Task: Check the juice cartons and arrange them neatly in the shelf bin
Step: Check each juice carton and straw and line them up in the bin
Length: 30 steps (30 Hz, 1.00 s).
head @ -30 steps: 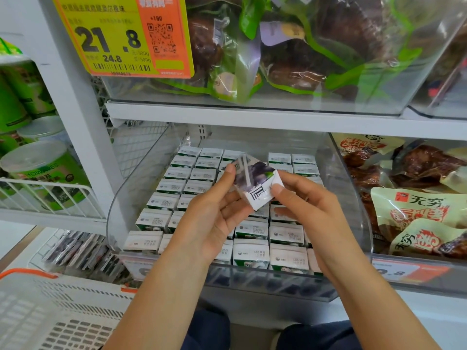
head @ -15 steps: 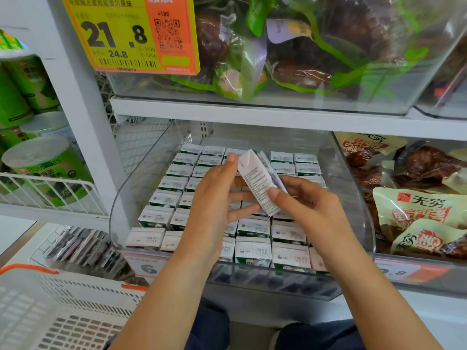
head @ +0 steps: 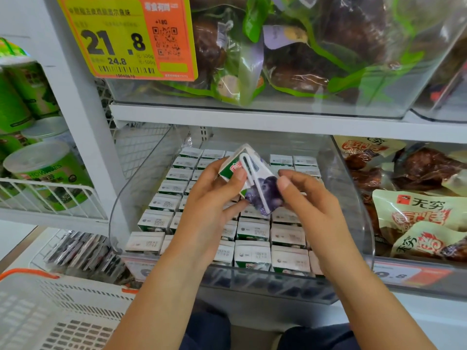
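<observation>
Centrally in the frame, 1 juice carton (head: 255,183) was held tilted above the clear shelf bin (head: 353,198), clear of the cartons packed below. The left hand (head: 209,205) gripped the carton from the left, thumb pressed on its green-and-white upper face. The right hand (head: 310,205) pinched the carton's right edge, fingers curled behind it. A white wrapped straw (head: 249,178) ran diagonally across the carton's purple printed face. Below, the packed cartons (head: 252,232) stood upright in tight rows, white tops facing up, filling the bin from front to back.

At upper left, a yellow-and-orange price tag (head: 126,36) read 21.8. Green cans (head: 48,170) sat on a wire shelf at left. Bagged snacks (head: 414,210) lay in the bin at right. A white basket (head: 58,314) with an orange rim occupied the lower left.
</observation>
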{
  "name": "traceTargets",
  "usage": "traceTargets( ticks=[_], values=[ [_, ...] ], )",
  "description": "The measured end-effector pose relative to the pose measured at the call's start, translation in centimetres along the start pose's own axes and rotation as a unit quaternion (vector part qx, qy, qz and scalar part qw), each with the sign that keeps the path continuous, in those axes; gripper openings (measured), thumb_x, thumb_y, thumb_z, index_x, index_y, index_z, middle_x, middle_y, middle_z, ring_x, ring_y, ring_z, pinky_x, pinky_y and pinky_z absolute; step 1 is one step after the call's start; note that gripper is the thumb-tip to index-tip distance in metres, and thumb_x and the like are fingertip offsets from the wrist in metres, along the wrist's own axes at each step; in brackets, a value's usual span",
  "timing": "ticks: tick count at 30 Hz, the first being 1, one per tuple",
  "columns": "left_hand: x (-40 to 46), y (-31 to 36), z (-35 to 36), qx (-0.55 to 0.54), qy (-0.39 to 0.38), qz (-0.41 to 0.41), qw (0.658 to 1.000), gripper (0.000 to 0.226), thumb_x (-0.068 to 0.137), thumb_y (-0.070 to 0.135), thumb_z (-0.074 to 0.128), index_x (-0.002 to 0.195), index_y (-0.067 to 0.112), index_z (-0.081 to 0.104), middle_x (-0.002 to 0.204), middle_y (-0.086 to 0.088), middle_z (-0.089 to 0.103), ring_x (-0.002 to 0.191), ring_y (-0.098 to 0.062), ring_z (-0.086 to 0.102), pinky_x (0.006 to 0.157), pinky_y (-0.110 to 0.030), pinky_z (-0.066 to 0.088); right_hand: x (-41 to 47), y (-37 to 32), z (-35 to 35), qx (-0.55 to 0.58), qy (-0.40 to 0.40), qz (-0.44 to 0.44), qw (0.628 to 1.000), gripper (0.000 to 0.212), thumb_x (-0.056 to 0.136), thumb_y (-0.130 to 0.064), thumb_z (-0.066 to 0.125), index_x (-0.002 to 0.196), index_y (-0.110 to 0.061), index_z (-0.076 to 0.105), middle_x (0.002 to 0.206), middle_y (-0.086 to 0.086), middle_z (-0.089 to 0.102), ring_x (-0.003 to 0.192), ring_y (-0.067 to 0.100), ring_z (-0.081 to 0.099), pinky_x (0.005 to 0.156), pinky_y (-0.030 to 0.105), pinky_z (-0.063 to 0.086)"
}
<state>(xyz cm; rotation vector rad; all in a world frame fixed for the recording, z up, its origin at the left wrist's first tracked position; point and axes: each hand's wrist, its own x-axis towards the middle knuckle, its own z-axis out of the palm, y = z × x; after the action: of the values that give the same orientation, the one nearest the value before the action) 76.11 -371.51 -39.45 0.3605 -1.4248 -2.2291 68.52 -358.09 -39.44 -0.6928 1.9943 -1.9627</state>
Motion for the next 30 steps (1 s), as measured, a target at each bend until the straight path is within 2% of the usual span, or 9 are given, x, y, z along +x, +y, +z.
traceTargets(
  ticks=[3, 6, 12, 15, 21, 23, 25, 28, 30],
  values=[
    [0.0, -0.2, 0.2, -0.035, -0.028, 0.01, 0.999, 0.037, 0.078, 0.019, 0.065, 0.115, 0.016, 0.06, 0.111, -0.008, 0.07, 0.104, -0.024, 0.068, 0.083, -0.036, 0.057, 0.2, -0.2, -0.5, 0.125, -0.076, 0.148, 0.978, 0.045, 0.077, -0.055, 0.053, 0.103, -0.022, 0.068, 0.097, 0.002, 0.074, 0.092, 0.021, 0.071, 0.081, 0.032, 0.058],
    [-0.1, -0.3, 0.4, -0.034, -0.046, 0.022, 0.998, 0.042, 0.077, 0.016, 0.064, 0.119, 0.011, 0.057, 0.101, -0.003, 0.072, 0.099, -0.02, 0.068, 0.087, -0.04, 0.057, 0.0, -0.5, -0.9, 0.189, -0.153, 0.212, 0.947, 0.044, 0.079, -0.051, 0.055, 0.111, -0.023, 0.067, 0.108, 0.009, 0.071, 0.096, 0.029, 0.069, 0.074, 0.031, 0.058],
    [-0.2, 0.4, -0.1, 0.074, -0.06, 0.002, 0.995, 0.039, 0.079, 0.036, 0.061, 0.117, 0.03, 0.067, 0.113, 0.001, 0.071, 0.105, -0.013, 0.067, 0.087, -0.029, 0.056, 0.4, -0.4, -2.3, 0.234, -0.11, 0.175, 0.95, 0.05, 0.064, -0.036, 0.073, 0.11, -0.015, 0.07, 0.107, 0.004, 0.072, 0.093, 0.016, 0.07, 0.072, 0.022, 0.056],
    [-0.4, 0.8, 0.0, 0.083, -0.061, -0.012, 0.995, 0.043, 0.078, 0.052, 0.058, 0.111, 0.028, 0.07, 0.111, -0.003, 0.072, 0.106, -0.017, 0.067, 0.085, -0.028, 0.056, 0.5, -0.3, -2.8, 0.238, -0.089, 0.157, 0.954, 0.061, 0.056, -0.024, 0.078, 0.115, -0.015, 0.065, 0.106, 0.004, 0.072, 0.096, 0.015, 0.069, 0.077, 0.022, 0.056],
    [-0.6, 0.5, 0.5, 0.128, -0.067, 0.044, 0.988, 0.06, 0.058, 0.034, 0.079, 0.115, 0.028, 0.061, 0.109, 0.006, 0.072, 0.1, -0.007, 0.068, 0.074, -0.013, 0.052, 0.5, -0.2, -3.0, 0.249, -0.097, 0.117, 0.957, 0.072, 0.045, -0.005, 0.08, 0.115, -0.012, 0.064, 0.107, 0.008, 0.071, 0.093, 0.018, 0.069, 0.072, 0.02, 0.055],
    [-0.5, 0.5, 0.3, 0.128, -0.072, 0.044, 0.988, 0.065, 0.056, 0.028, 0.087, 0.115, 0.03, 0.061, 0.112, 0.004, 0.072, 0.103, -0.009, 0.067, 0.076, -0.015, 0.052, 0.6, -0.3, -3.1, 0.23, -0.095, 0.092, 0.964, 0.07, 0.046, -0.003, 0.078, 0.114, -0.013, 0.063, 0.097, 0.0, 0.072, 0.09, 0.015, 0.069, 0.071, 0.019, 0.054],
    [-0.4, 0.6, 0.0, 0.111, -0.073, 0.045, 0.99, 0.06, 0.06, 0.021, 0.084, 0.116, 0.031, 0.063, 0.114, 0.001, 0.071, 0.105, -0.013, 0.066, 0.078, -0.019, 0.052, 0.6, -0.3, -3.1, 0.212, -0.098, 0.072, 0.97, 0.07, 0.047, -0.002, 0.078, 0.114, -0.015, 0.062, 0.091, -0.004, 0.072, 0.091, 0.014, 0.068, 0.072, 0.02, 0.054],
    [-0.3, 0.8, -0.3, 0.068, -0.074, 0.042, 0.994, 0.055, 0.063, 0.014, 0.082, 0.113, 0.03, 0.066, 0.113, -0.001, 0.071, 0.106, -0.017, 0.066, 0.079, -0.022, 0.054, 0.6, -0.3, -2.9, 0.203, -0.103, 0.07, 0.971, 0.072, 0.05, 0.002, 0.085, 0.114, -0.02, 0.063, 0.101, -0.002, 0.071, 0.098, 0.018, 0.067, 0.077, 0.023, 0.054],
    [-0.2, 0.8, -0.5, 0.038, -0.079, 0.041, 0.995, 0.06, 0.054, 0.022, 0.089, 0.11, 0.029, 0.068, 0.112, -0.004, 0.071, 0.104, -0.019, 0.067, 0.079, -0.025, 0.055, 0.6, -0.2, -2.7, 0.201, -0.11, 0.076, 0.97, 0.059, 0.056, -0.005, 0.079, 0.11, -0.024, 0.066, 0.108, -0.002, 0.07, 0.101, 0.018, 0.067, 0.083, 0.028, 0.053]
  ],
)
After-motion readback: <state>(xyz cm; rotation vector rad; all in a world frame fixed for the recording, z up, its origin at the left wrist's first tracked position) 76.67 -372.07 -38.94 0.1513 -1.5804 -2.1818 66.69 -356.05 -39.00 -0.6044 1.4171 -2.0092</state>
